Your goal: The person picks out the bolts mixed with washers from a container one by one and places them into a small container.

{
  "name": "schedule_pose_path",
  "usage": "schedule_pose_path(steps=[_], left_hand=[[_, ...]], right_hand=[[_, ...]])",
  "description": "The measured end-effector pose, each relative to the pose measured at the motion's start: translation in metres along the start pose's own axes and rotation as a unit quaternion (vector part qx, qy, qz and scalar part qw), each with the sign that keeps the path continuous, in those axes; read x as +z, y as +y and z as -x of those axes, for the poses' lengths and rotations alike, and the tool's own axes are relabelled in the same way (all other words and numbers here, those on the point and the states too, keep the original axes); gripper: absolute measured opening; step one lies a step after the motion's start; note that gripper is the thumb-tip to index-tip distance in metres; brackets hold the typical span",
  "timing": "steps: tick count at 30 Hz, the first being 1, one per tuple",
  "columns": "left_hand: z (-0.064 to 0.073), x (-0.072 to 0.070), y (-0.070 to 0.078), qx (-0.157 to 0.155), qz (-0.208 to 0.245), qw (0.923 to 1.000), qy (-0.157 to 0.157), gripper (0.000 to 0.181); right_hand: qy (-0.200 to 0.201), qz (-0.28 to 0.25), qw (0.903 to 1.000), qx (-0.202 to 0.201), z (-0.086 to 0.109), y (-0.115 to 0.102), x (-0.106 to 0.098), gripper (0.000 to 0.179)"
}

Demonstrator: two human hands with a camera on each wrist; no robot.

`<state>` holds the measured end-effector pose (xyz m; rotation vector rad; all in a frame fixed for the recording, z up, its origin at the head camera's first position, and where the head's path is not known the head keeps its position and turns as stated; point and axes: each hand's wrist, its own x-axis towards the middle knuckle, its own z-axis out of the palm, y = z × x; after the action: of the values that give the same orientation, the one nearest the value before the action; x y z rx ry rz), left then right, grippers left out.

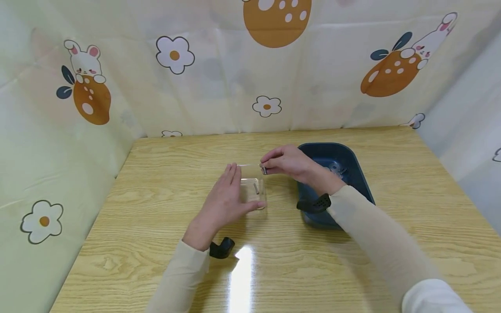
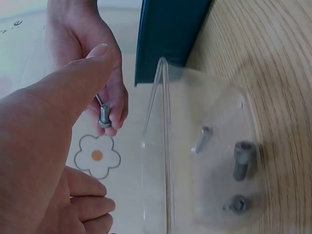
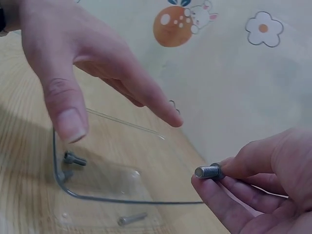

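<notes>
My right hand (image 1: 291, 163) pinches a socket-head bolt (image 3: 209, 171) between thumb and fingertips, at the right of a clear plastic box (image 1: 263, 198). In the left wrist view a thin metal shank (image 2: 99, 99) shows beside that bolt; what it belongs to is unclear. My left hand (image 1: 225, 195) spreads over the box's left side, fingers straight and thumb apart, holding nothing; whether it touches the rim cannot be told. Inside the box lie a slim screw (image 2: 203, 139), a thick bolt (image 2: 242, 160) and another bolt (image 2: 239, 204) seen head-on.
A dark blue bin (image 1: 362, 178) stands on the wooden table (image 1: 156, 182) under my right forearm, with small clear and dark pieces (image 1: 335, 168) inside. Patterned cloth (image 1: 211, 87) hangs behind the table and along its sides. Black straps circle both wrists.
</notes>
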<state>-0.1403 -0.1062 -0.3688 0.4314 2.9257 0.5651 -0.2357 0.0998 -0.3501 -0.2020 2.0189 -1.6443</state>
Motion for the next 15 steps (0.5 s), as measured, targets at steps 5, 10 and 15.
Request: schedule_pose_path(steps=[5, 10, 15], left_hand=[[0.004, 0.0, -0.009, -0.005, -0.002, 1.0, 0.004, 0.119], [0.008, 0.001, -0.016, -0.008, 0.009, 0.9999, 0.007, 0.117], [0.01, 0.002, -0.021, -0.006, 0.001, 0.9999, 0.014, 0.117]], right_hand=[[-0.007, 0.014, 0.9999, -0.002, -0.005, 0.0, 0.013, 0.026], [-0.007, 0.036, 0.9993, 0.007, -0.011, 0.0, 0.025, 0.022], [-0.014, 0.039, 0.9991, 0.006, -0.017, 0.004, 0.034, 0.025]])
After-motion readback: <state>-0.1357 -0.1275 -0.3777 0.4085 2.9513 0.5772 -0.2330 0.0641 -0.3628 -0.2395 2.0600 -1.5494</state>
